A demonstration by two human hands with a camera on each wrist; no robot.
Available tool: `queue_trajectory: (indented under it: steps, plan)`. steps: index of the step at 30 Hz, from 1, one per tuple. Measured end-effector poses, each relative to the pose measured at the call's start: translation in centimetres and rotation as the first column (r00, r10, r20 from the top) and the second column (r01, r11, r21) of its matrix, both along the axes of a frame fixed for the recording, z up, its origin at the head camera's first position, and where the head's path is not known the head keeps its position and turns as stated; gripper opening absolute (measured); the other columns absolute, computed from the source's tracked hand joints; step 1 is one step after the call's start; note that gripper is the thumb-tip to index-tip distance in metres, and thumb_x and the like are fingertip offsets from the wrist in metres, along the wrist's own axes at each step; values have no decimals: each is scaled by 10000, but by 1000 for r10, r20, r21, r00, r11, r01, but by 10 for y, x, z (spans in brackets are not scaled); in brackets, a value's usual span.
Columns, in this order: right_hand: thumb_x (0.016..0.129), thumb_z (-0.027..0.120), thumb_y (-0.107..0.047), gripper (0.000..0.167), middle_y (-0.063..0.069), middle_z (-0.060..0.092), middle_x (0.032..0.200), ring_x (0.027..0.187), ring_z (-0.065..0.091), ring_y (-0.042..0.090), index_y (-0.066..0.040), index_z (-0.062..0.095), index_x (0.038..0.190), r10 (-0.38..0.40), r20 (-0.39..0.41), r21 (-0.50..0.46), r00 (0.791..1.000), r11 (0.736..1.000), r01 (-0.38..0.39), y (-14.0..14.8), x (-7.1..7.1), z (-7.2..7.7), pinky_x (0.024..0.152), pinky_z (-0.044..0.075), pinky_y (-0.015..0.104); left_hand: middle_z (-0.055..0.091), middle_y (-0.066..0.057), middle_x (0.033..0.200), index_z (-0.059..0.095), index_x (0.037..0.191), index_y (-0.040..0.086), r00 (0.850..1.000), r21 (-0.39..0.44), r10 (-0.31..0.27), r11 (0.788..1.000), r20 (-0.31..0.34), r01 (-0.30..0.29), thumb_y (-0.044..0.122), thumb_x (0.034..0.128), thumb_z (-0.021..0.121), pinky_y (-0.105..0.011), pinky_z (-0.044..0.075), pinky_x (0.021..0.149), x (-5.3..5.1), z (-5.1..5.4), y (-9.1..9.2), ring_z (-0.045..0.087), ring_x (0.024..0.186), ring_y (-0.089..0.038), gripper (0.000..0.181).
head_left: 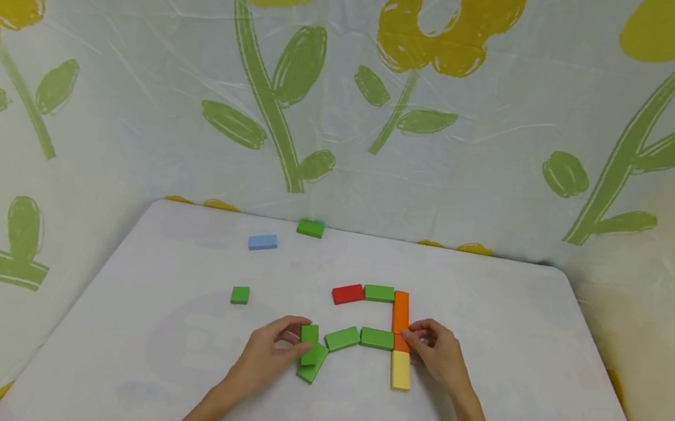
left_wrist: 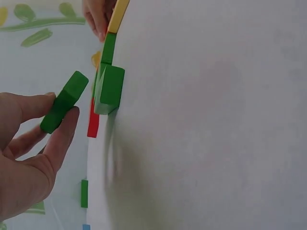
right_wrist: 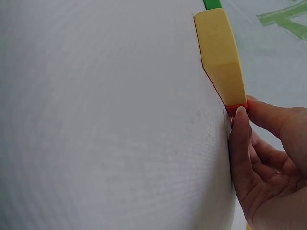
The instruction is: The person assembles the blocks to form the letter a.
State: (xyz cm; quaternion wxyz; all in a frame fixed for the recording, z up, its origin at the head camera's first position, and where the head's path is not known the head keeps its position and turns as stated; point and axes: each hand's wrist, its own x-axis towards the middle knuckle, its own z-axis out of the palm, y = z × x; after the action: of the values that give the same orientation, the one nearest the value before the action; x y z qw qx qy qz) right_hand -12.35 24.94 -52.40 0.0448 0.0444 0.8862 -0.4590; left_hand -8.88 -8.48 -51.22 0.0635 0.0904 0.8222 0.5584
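Observation:
My left hand [head_left: 267,351] pinches a green block [head_left: 310,335] between thumb and fingers; in the left wrist view this block [left_wrist: 65,101] is held up off the table. In the head view it overlaps a slanted green block [head_left: 313,366] that lies on the table. Two more green blocks, a slightly tilted one [head_left: 343,339] and a level one [head_left: 377,338], lead right to a small orange block [head_left: 401,343]. My right hand [head_left: 442,355] pinches that orange block [right_wrist: 235,109], partly hiding it. A yellow block [head_left: 400,371] adjoins it in front, a longer orange block [head_left: 401,311] behind.
A green block [head_left: 379,293] and a red block [head_left: 348,294] extend left from the long orange block's far end. Apart on the left lie a small green block [head_left: 239,295] and a blue block [head_left: 263,242]. Another green block [head_left: 310,228] lies at the table's back edge.

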Motion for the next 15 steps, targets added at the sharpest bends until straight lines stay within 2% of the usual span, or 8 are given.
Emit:
queue_trajectory:
  steps: [7,10,15]
  plan:
    - [957,754,-209,278,51,645,894,768,542,187,3,673,1119,-4,4,-1,1000,1000,4,0,0,-1,572,458,226,646,30,1003,692,1244,143,999,-32,-48,998,-20,48,124,920,779,-247,558,782,16,0,5,663,908,-110,335]
    - [958,753,-209,282,53,648,895,766,544,187,6,672,1121,-3,3,-4,1000,1000,3,0,0,-1,571,464,226,625,25,986,694,1255,137,998,-29,-68,997,-13,67,109,920,774,-235,566,731,23,-1,7,647,899,-108,346]
    - [956,756,-215,286,55,655,899,758,551,185,4,674,1121,-6,10,-6,1000,1000,6,0,0,0,570,479,230,619,36,955,687,1252,128,995,-44,-94,995,-21,93,131,915,787,-223,527,724,32,-4,11,631,849,-64,351]
